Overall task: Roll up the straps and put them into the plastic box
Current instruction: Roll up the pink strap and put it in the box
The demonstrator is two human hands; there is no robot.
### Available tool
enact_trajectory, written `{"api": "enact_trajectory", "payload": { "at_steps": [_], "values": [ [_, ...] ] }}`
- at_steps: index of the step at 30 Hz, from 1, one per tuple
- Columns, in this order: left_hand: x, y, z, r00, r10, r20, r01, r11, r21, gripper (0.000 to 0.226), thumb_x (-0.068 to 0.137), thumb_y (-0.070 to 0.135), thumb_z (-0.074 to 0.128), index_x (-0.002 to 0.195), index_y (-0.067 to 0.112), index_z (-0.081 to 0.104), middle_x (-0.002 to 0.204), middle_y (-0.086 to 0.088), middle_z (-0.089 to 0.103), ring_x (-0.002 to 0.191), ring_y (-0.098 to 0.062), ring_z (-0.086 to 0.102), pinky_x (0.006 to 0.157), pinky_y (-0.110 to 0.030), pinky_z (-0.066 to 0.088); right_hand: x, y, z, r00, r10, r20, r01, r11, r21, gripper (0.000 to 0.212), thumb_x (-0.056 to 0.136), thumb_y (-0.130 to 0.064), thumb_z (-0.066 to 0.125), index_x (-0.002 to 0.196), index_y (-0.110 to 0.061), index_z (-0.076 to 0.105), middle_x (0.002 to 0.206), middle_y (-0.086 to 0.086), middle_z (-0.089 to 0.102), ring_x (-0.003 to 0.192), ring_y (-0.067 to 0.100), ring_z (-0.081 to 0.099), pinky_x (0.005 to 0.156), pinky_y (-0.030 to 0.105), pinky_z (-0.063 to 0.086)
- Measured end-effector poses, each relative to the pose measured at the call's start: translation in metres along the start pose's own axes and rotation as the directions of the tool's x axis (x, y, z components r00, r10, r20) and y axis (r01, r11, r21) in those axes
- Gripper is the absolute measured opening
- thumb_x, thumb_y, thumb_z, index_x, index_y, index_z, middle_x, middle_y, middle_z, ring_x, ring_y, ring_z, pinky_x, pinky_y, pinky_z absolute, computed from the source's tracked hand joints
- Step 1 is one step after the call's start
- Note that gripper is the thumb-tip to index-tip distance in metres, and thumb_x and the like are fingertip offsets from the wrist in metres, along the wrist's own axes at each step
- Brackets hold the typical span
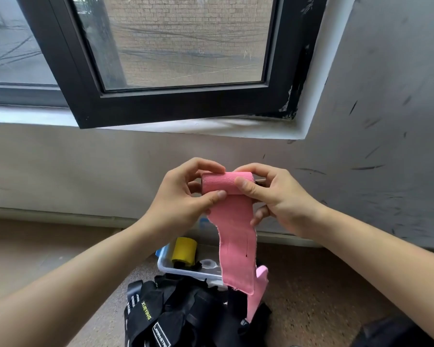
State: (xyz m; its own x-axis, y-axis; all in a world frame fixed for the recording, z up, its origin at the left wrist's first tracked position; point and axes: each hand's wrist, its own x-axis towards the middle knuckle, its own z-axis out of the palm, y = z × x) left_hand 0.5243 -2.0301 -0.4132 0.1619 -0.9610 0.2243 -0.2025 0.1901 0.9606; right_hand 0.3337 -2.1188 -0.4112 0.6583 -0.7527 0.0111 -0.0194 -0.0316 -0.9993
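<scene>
Here the pink strap point(232, 214) sits pinched between left hand point(186, 196) and right hand point(276, 196).

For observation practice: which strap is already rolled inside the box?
The yellow strap, in the plastic box; the pink strap is half-rolled, the black straps lie loose.

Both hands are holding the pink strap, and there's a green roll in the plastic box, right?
Almost. The head view shows the roll in the plastic box is yellow, not green. The left hand and right hand do hold the pink strap.
</scene>
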Motion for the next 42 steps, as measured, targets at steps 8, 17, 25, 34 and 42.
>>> {"api": "enact_trajectory", "payload": {
  "at_steps": [8,17,25,34,42],
  "values": [
    [0.000,-0.003,0.001,0.964,-0.234,0.123,0.235,0.972,0.002,0.028,0.098,0.023,0.067,0.126,0.022,0.067,0.109,-0.004,0.077,0.088,-0.014,0.073,0.055,-0.024,0.056,0.001,0.005,-0.003,0.997,-0.050,-0.054,0.052,0.998,0.039,0.028,0.085,-0.019,0.074,0.111,-0.010,0.072,0.089,0.015,0.067,0.064,0.020,0.061,0.044,0.025,0.052],
    [0.005,0.001,0.007,0.923,-0.376,0.086,0.385,0.907,-0.169,0.037,0.090,0.042,0.068,0.112,0.014,0.072,0.096,-0.005,0.072,0.074,-0.011,0.068,0.056,-0.022,0.056,0.004,0.010,-0.004,0.981,-0.190,-0.044,0.185,0.979,-0.089,0.025,0.085,0.002,0.077,0.109,-0.005,0.074,0.082,0.011,0.069,0.064,0.014,0.061,0.047,0.023,0.051],
    [0.004,0.003,0.000,0.956,-0.288,0.050,0.292,0.932,-0.214,0.040,0.079,0.022,0.080,0.117,0.012,0.072,0.099,-0.011,0.074,0.084,-0.017,0.072,0.064,-0.023,0.058,0.001,0.003,-0.006,0.998,-0.050,-0.025,0.049,0.998,-0.035,0.045,0.078,-0.033,0.078,0.119,-0.019,0.069,0.102,0.013,0.065,0.084,0.017,0.069,0.049,0.030,0.057],
    [-0.001,-0.001,0.003,0.999,-0.051,-0.011,0.050,0.995,-0.086,0.037,0.082,-0.004,0.080,0.114,0.010,0.070,0.100,-0.020,0.074,0.081,-0.019,0.069,0.072,-0.031,0.061,-0.001,0.001,-0.003,1.000,-0.001,-0.014,0.001,1.000,0.030,0.037,0.085,-0.032,0.071,0.117,-0.012,0.070,0.104,0.014,0.066,0.091,0.023,0.071,0.057,0.033,0.059],
    [-0.002,-0.002,0.007,0.962,-0.240,0.132,0.256,0.958,-0.127,0.031,0.097,0.018,0.068,0.128,0.019,0.067,0.117,-0.006,0.076,0.103,-0.014,0.074,0.070,-0.025,0.059,0.000,0.002,-0.002,0.992,-0.105,-0.064,0.108,0.993,0.037,0.028,0.086,-0.017,0.073,0.113,-0.013,0.069,0.088,0.006,0.069,0.076,0.016,0.070,0.054,0.030,0.058]
  ]
}}
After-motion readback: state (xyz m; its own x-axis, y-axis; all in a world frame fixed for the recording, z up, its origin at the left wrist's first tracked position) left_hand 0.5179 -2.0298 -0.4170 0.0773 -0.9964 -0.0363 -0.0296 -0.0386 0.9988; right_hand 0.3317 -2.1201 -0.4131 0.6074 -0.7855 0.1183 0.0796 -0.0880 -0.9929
